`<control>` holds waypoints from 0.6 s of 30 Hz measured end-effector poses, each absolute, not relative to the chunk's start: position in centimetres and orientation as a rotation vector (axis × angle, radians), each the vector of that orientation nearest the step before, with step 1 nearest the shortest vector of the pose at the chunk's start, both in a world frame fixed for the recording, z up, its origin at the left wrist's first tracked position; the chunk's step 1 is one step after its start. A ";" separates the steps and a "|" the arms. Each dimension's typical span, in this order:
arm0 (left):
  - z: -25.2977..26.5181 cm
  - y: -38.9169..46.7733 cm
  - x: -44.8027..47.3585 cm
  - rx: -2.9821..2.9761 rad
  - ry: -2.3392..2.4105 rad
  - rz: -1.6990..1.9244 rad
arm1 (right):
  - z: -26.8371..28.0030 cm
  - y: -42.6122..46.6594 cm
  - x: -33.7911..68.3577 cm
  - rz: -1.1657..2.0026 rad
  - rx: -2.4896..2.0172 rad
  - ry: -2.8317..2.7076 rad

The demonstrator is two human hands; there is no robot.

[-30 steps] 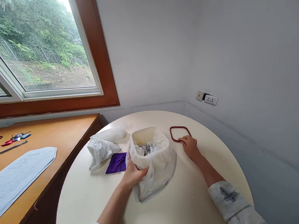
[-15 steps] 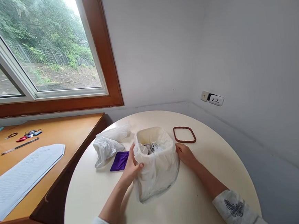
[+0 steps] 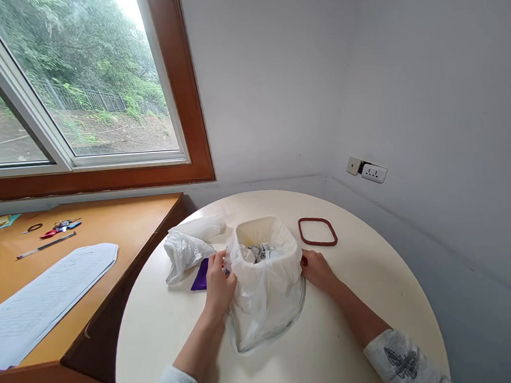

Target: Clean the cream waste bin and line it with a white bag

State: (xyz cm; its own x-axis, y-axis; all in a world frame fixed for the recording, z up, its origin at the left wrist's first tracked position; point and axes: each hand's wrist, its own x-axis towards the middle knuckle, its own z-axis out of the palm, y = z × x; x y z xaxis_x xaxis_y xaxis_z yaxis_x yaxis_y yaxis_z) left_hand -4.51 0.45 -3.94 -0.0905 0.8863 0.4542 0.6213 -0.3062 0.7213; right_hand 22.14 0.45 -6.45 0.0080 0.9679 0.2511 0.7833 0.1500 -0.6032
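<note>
A small bin [image 3: 253, 224], lined with a translucent white trash bag [image 3: 268, 302], stands on the round table. Crumpled paper [image 3: 260, 252] lies inside it, and the bag's slack hangs over the near side down to the tabletop. At the bin's left side, my left hand [image 3: 220, 286] has its fingers curled on the bag near the rim. My right hand [image 3: 319, 269] pinches the bag just below the right side of the rim. Beyond it a brown square ring [image 3: 318, 244] lies flat on the table.
Left of the bin are a crumpled white plastic bag [image 3: 185, 253] and a flat purple piece [image 3: 200, 276], partly hidden by my hand. A wooden desk [image 3: 138, 224] on the left bears papers [image 3: 51, 296], a pen [image 3: 46, 246] and keys [image 3: 63, 226]. Walls border the round table [image 3: 379, 300].
My left hand has shifted its hold, its thumb leaving the bag's front and its fingers curling at the left side. My right hand stays at the right side. The view has turned slightly left.
</note>
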 end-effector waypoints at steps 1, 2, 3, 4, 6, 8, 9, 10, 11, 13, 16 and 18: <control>-4.0 0.4 -4.5 1.964 1.697 1.305 | -6.5 0.5 22.2 0.390 -1.668 -1.810; -4.0 0.5 -4.6 2.015 1.750 1.265 | -6.5 0.5 22.2 0.397 -1.661 -1.806; -4.0 0.5 -4.6 2.053 1.810 1.221 | -6.5 0.5 22.2 0.404 -1.654 -1.800; -4.1 0.5 -4.7 2.079 1.877 1.171 | -6.6 0.6 22.2 0.412 -1.647 -1.793; -4.2 0.6 -4.8 2.098 2.014 1.049 | -6.6 0.6 22.2 0.436 -1.630 -1.773; -4.3 0.6 -4.8 2.094 2.128 0.918 | -6.7 0.6 22.3 0.472 -1.614 -1.737; -4.4 0.6 -4.9 2.095 2.172 0.854 | -6.8 0.7 22.4 0.493 -1.608 -1.712; -4.5 0.6 -4.9 2.100 2.204 0.794 | -6.9 0.7 22.5 0.516 -1.602 -1.682; -4.7 0.6 -5.0 2.106 2.225 0.744 | -6.9 0.8 22.6 0.539 -1.597 -1.646; -4.9 0.6 -5.1 2.120 2.238 0.681 | -7.1 0.9 22.8 0.585 -1.582 -1.567; -5.0 0.7 -5.4 2.123 2.225 0.671 | -7.4 1.2 23.1 0.657 -1.544 -1.447; -4.9 0.7 -5.5 2.113 2.217 0.691 | -7.4 1.4 23.2 0.703 -1.510 -1.374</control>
